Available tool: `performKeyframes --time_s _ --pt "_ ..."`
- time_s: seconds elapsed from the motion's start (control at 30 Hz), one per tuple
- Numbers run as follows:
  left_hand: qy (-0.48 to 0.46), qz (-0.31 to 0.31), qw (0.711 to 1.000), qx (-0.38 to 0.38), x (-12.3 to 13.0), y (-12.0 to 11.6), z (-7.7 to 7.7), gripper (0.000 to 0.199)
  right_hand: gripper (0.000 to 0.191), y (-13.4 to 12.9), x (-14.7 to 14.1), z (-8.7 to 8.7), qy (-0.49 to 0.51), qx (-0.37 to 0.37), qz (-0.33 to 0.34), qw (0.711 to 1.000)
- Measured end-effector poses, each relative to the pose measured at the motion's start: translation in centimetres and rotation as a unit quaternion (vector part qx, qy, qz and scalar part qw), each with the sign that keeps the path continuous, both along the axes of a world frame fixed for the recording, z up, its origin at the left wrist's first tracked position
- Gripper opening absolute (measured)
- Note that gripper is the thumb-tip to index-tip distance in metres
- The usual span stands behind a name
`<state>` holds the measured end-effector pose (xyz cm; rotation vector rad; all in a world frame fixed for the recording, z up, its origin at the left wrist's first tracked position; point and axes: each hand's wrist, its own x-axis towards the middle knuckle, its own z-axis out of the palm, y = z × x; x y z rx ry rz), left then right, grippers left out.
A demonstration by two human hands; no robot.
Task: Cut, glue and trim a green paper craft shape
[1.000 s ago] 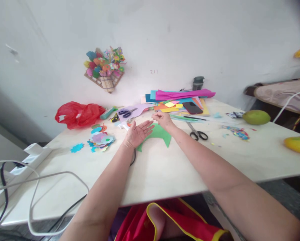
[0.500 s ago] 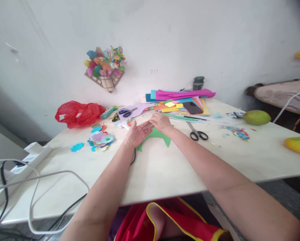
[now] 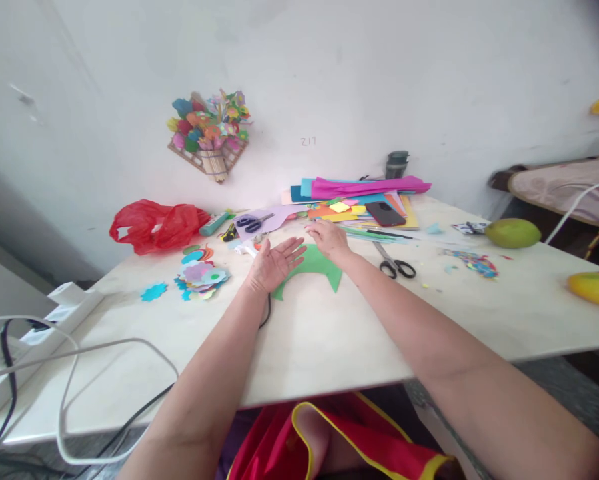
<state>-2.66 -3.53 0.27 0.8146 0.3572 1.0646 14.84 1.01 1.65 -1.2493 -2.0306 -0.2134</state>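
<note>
My left hand (image 3: 274, 265) is palm up with its fingers spread and nothing in it, over the left side of a cut green sheet (image 3: 313, 261) on the table. To its right, my right hand (image 3: 328, 239) has its fingertips pinched together above the green sheet's upper edge. Whatever is between those fingertips is too small to make out. The two hands are apart. Just behind the left hand lies a white tool (image 3: 247, 247), partly hidden, and a dark cord (image 3: 267, 313) runs out below that hand.
Black-handled scissors (image 3: 397, 267) lie right of the hands. Paper flowers (image 3: 202, 277) and a red bag (image 3: 157, 225) are at left, coloured sheets and a phone (image 3: 384, 214) at the back. A power strip (image 3: 44, 347) with loose cables is at the left edge.
My right hand has moved away from the left fingertips, a little to the right. My left hand's fingers have spread, and more of the green sheet shows between the hands.
</note>
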Motion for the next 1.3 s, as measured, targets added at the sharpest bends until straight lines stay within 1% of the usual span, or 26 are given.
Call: performKeyframes --time_s 0.1,0.2,0.37,0.53,0.67,0.83,1.0,1.1,1.2,1.27,1.3 --pt "-0.002 0.009 1.0 -0.001 -0.1 0.1 0.0 0.061 0.021 0.0 0.1 0.2 -0.013 0.004 0.042 0.999" --pt "-0.006 0.013 1.0 -0.005 0.0 0.1 0.1 0.059 0.02 -0.1 0.0 0.3 -0.042 0.001 0.053 0.998" --pt "0.007 0.02 1.0 -0.014 0.2 0.0 0.2 0.059 0.022 -0.7 0.0 0.5 -0.084 0.009 0.05 0.995" --pt "0.007 0.03 0.999 -0.017 0.4 0.0 0.2 0.054 0.025 -1.5 -0.4 0.4 -0.158 0.038 0.042 0.986" --pt "-0.003 0.027 1.0 -0.015 0.6 0.0 0.2 0.048 0.025 -1.6 -0.8 0.1 -0.165 0.032 0.022 0.986" --pt "-0.017 0.026 1.0 -0.002 0.7 -0.1 0.1 0.042 0.027 -1.4 -1.1 -0.2 -0.112 0.028 -0.011 0.993" --pt "-0.04 0.056 0.998 -0.003 0.5 -0.1 0.1 0.04 0.027 -1.8 -1.2 -0.2 -0.09 0.034 0.0 0.995" --pt "-0.051 0.082 0.995 -0.007 0.2 0.0 0.1 0.042 0.027 -1.5 -0.9 -0.4 -0.042 0.041 -0.005 0.998" --pt "-0.049 0.09 0.995 -0.005 -0.1 -0.1 0.2 0.044 0.025 -0.5 -0.6 -0.7 0.056 -0.011 -0.02 0.998" --pt "-0.041 0.091 0.995 -0.004 -0.1 -0.1 0.2 0.045 0.022 0.2 -0.6 -0.8 0.141 -0.07 0.004 0.987" --pt "-0.035 0.094 0.995 -0.004 -0.1 0.0 0.2 0.045 0.02 0.4 -0.8 -0.8 0.192 -0.104 0.026 0.976"
